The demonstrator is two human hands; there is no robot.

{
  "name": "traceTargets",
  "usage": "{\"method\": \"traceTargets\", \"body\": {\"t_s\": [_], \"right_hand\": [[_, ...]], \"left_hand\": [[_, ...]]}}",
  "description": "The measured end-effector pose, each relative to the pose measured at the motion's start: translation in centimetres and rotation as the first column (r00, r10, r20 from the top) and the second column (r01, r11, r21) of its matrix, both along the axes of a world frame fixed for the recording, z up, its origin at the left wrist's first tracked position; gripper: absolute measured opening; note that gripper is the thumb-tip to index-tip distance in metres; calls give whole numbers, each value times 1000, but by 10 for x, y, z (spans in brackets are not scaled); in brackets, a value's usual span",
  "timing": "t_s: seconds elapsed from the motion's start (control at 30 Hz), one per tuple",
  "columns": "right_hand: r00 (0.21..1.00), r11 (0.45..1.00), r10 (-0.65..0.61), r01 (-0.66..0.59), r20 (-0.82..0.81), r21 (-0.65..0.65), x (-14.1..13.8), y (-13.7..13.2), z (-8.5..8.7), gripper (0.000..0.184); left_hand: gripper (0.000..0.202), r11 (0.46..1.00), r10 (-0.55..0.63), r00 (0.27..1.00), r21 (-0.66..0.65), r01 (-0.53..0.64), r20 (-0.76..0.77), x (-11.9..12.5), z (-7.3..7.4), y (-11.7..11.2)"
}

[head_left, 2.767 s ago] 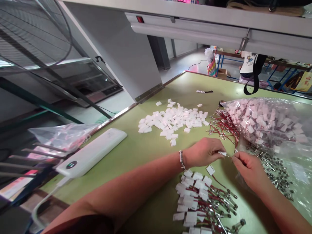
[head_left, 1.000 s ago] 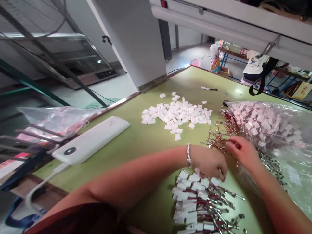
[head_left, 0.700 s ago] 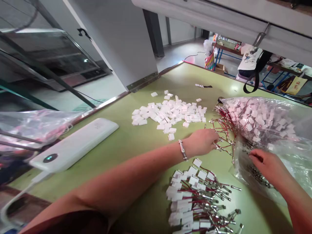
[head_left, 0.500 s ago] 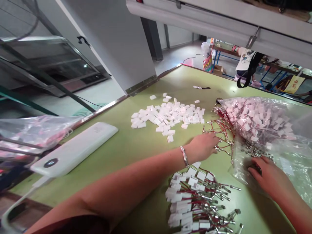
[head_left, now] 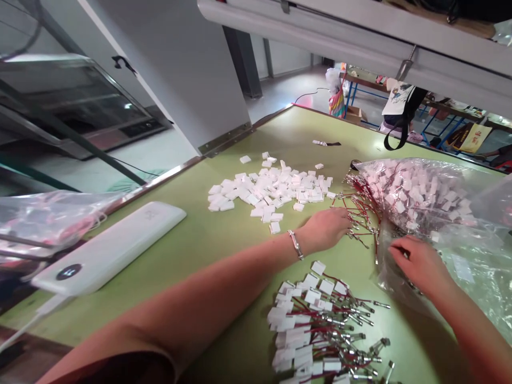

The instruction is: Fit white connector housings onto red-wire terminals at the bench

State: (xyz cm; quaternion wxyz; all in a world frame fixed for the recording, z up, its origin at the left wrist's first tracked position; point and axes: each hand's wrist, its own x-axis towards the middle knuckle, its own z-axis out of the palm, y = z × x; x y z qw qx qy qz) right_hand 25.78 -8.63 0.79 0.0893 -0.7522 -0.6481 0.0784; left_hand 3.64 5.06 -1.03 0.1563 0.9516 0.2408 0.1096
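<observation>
My left hand (head_left: 326,229), with a silver bracelet at the wrist, reaches to the loose red wires with metal ends (head_left: 362,210). Its fingers are curled closed at the near edge of that heap, and their tips are partly hidden. Over the edge of the clear plastic bag (head_left: 460,245) is my right hand (head_left: 420,261), thumb and forefinger drawn together. Anything between them is too small or hidden to name. Nearer me lie rows of white plastic housings on red wires (head_left: 296,325), joined to glass-and-metal tubes resembling fuses (head_left: 360,320).
Loose white housings (head_left: 272,186) are scattered across the green tabletop (head_left: 224,245). A white power bank (head_left: 116,248) with a cable lies at left. More white pieces (head_left: 420,192) fill the bag at right. A grey machine beam (head_left: 320,42) hangs above; a person (head_left: 400,101) is beyond.
My right hand has moved up and left, toward the wire heap, its thumb and forefinger now together. My left hand stays at the wires. The view has shifted slightly.
</observation>
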Motion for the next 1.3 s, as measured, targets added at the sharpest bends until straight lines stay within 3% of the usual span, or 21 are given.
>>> {"method": "traceTargets", "body": {"t_s": [0.1,0.23,0.33,0.5,0.57,0.67,0.8,0.93,1.0,1.07,1.2,1.23,1.3], "right_hand": [[992,991,-37,52,120,-121,-28,15,1,29],[967,976,-128,162,220,-143,-48,27,-10,25],[979,973,-187,195,79,-120,-44,31,-14,20],[968,972,-222,211,-115,-100,-27,30,-7,23],[933,969,-248,236,-262,-76,-24,25,-4,26],[802,966,-224,259,-553,-16,-25,15,-2,27],[677,946,-184,318,-713,58,-31,8,-5,30],[581,944,-188,331,-792,18,-36,9,-7,33],[584,955,-159,297,-796,27,-39,9,-7,33],[616,964,-109,257,-780,68,-43,8,-8,33],[652,957,-45,245,-757,154,-49,4,-11,34],[655,956,-34,242,-755,167,-50,3,-12,34],[662,958,-8,220,-749,184,-51,1,-14,31]], "left_hand": [[27,999,31,1000,29,-31,3,5,-1,-12],[18,992,49,996,119,-39,-76,13,-9,-21],[22,991,51,998,129,-45,-44,14,-11,-18],[23,993,96,990,61,-102,101,9,-2,-14],[22,995,96,977,-5,-97,191,7,1,-15],[17,978,146,925,-194,-81,351,8,3,-19],[8,847,321,819,-532,-23,476,10,3,-23],[8,593,432,773,-792,144,464,11,5,-24],[13,463,470,758,-857,224,452,11,8,-24],[17,385,502,731,-876,289,462,10,10,-25],[13,276,554,686,-882,383,471,9,11,-24],[11,277,569,674,-882,382,471,9,10,-24],[10,345,585,651,-875,339,484,9,9,-23]]}}
